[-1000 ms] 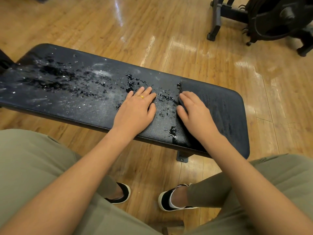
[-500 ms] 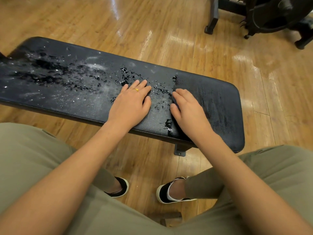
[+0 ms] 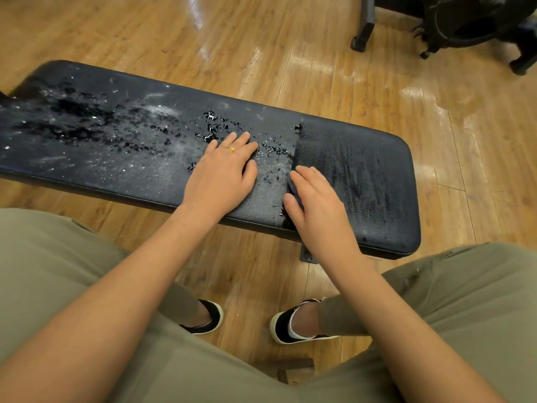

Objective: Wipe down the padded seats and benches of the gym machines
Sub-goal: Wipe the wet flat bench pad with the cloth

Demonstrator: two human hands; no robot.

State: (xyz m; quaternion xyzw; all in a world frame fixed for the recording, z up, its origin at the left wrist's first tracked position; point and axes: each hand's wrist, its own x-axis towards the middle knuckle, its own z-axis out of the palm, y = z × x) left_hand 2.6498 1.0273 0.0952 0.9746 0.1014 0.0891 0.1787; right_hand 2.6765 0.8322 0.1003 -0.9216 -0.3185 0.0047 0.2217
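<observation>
We look down on a long black padded bench (image 3: pixel 130 178) that lies across a wooden floor (image 3: pixel 290 68). Both hands of the person are on its pad, near the front edge and somewhat toward the right end.

The left hand (image 3: pixel 222 175) lies flat on the pad, palm down, with the fingers straight and only a little spread. It holds nothing, and one finger carries a gold ring (image 3: pixel 232 149).

The right hand (image 3: pixel 316 205) is just beside it, not touching it. Its fingers are nearly straight and close together, and they press a dark cloth (image 3: pixel 292 186) down on the pad. Only a small edge of the cloth shows, between the thumb and the first finger.

Wet drops and white specks (image 3: pixel 212 129) cover the pad from the left end up to the hands. On the right of the right hand the pad looks darker, with fine streaks.

Under the bench we see two black shoes (image 3: pixel 287 327) and olive trousers (image 3: pixel 465 301). A black gym machine (image 3: pixel 465 21) stands on the floor at the far right.
</observation>
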